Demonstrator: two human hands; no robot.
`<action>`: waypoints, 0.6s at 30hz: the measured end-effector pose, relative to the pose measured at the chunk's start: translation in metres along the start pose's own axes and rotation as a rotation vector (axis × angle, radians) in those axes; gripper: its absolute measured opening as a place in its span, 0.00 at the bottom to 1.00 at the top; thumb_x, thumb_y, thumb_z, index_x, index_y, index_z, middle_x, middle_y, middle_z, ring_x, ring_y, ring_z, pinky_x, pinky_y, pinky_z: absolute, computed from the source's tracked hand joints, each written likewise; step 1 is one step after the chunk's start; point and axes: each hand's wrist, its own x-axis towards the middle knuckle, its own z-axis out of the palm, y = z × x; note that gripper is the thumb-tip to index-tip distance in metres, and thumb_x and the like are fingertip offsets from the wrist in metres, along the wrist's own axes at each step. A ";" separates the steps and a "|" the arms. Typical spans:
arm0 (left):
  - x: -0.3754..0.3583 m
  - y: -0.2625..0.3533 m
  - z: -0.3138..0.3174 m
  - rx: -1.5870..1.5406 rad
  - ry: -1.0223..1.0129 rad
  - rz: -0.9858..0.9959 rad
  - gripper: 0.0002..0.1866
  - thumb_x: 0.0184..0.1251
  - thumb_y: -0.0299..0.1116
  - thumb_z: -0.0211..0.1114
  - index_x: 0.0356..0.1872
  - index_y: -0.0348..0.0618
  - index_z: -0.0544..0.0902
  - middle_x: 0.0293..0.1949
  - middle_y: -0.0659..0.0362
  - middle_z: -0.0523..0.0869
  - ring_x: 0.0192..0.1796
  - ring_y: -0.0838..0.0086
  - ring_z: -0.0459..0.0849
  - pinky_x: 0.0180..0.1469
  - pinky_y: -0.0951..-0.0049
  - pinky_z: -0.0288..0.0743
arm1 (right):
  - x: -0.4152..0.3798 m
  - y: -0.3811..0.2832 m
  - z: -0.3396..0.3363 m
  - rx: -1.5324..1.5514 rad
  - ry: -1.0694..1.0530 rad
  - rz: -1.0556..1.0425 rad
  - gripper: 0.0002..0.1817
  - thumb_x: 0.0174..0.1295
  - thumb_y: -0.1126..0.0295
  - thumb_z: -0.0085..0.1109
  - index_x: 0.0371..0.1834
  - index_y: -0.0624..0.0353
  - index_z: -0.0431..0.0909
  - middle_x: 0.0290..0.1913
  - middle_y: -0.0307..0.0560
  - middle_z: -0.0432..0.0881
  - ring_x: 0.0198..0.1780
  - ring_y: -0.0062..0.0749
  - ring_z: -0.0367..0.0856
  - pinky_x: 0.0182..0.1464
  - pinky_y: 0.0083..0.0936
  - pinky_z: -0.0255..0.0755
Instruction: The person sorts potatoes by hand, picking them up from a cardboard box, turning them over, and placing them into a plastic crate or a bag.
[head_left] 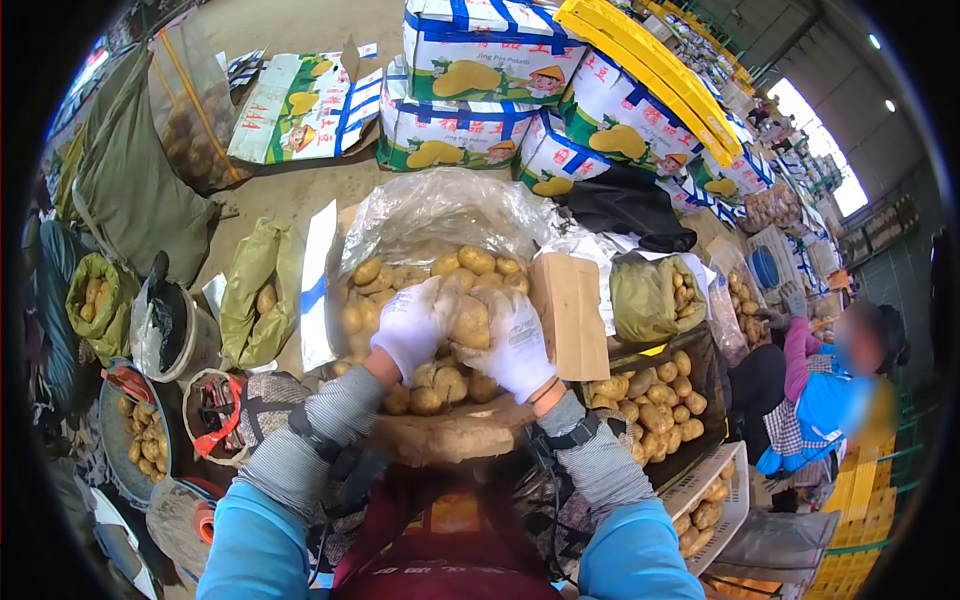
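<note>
An open cardboard carton point(450, 440), lined with clear plastic point(430, 210), stands right in front of me, full of potatoes point(440, 385). Both my hands wear whitish gloves, dirty at the fingers, and are over the carton. Between them is a large potato point(471, 323). My right hand point(515, 345) is closed round its right side. My left hand point(412, 325) has its fingers curled against the left side, and its fingertips are partly hidden and blurred.
A crate of potatoes point(655, 405) is at the right, with a green bag point(645, 300) behind it. Green bags point(258, 300) and a basin point(115, 450) lie left. Printed potato cartons point(480, 75) are stacked ahead. A person in a blue vest point(815, 400) sits at the right.
</note>
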 end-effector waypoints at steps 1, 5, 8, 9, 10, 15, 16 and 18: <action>0.005 -0.009 0.005 -0.294 0.029 -0.161 0.24 0.74 0.48 0.53 0.54 0.34 0.77 0.44 0.49 0.86 0.40 0.59 0.87 0.36 0.62 0.81 | 0.003 0.001 -0.003 0.022 0.016 -0.022 0.36 0.40 0.60 0.76 0.56 0.55 0.74 0.49 0.54 0.76 0.53 0.52 0.74 0.57 0.44 0.68; 0.006 0.000 -0.014 -0.984 0.022 -0.494 0.20 0.77 0.44 0.52 0.52 0.36 0.78 0.43 0.57 0.84 0.34 0.73 0.84 0.25 0.75 0.80 | 0.013 0.001 -0.007 0.094 0.093 -0.101 0.35 0.41 0.61 0.75 0.56 0.55 0.74 0.48 0.51 0.76 0.53 0.50 0.73 0.58 0.43 0.68; 0.009 -0.008 -0.010 -0.785 0.097 -0.096 0.15 0.76 0.38 0.56 0.50 0.35 0.78 0.37 0.59 0.85 0.28 0.79 0.83 0.28 0.80 0.78 | 0.022 0.000 -0.011 -0.019 0.101 -0.091 0.35 0.41 0.62 0.75 0.57 0.54 0.74 0.48 0.49 0.76 0.53 0.48 0.73 0.58 0.41 0.68; 0.013 -0.019 -0.004 -0.533 0.140 0.234 0.15 0.75 0.37 0.58 0.52 0.35 0.78 0.39 0.59 0.85 0.31 0.80 0.83 0.30 0.80 0.79 | 0.022 0.000 -0.011 -0.081 0.086 -0.076 0.35 0.41 0.63 0.75 0.57 0.54 0.74 0.48 0.49 0.76 0.53 0.47 0.73 0.57 0.41 0.68; 0.012 -0.028 0.003 -0.485 0.097 0.238 0.16 0.73 0.35 0.60 0.54 0.35 0.77 0.41 0.59 0.84 0.34 0.79 0.83 0.33 0.81 0.79 | 0.020 0.001 -0.009 -0.127 0.075 -0.076 0.36 0.41 0.63 0.74 0.58 0.53 0.74 0.49 0.48 0.76 0.53 0.47 0.73 0.57 0.40 0.68; -0.006 0.019 -0.024 -0.903 -0.165 -0.249 0.29 0.60 0.26 0.71 0.63 0.36 0.73 0.56 0.57 0.80 0.54 0.75 0.80 0.53 0.76 0.78 | 0.021 -0.001 -0.007 -0.166 0.034 -0.043 0.41 0.42 0.63 0.76 0.64 0.54 0.71 0.57 0.51 0.75 0.57 0.48 0.73 0.60 0.39 0.68; -0.005 0.016 -0.025 -0.978 -0.153 -0.173 0.31 0.58 0.25 0.72 0.64 0.35 0.72 0.59 0.57 0.78 0.59 0.74 0.78 0.58 0.74 0.76 | 0.022 0.003 -0.005 -0.008 0.023 0.004 0.43 0.42 0.62 0.77 0.66 0.54 0.69 0.59 0.53 0.75 0.59 0.49 0.73 0.62 0.39 0.68; -0.004 0.012 -0.023 -1.071 -0.117 -0.041 0.34 0.56 0.23 0.73 0.65 0.35 0.71 0.63 0.57 0.76 0.62 0.73 0.76 0.60 0.73 0.75 | 0.024 0.013 0.001 0.311 0.006 0.105 0.47 0.42 0.62 0.79 0.68 0.56 0.67 0.63 0.55 0.73 0.64 0.50 0.72 0.66 0.39 0.68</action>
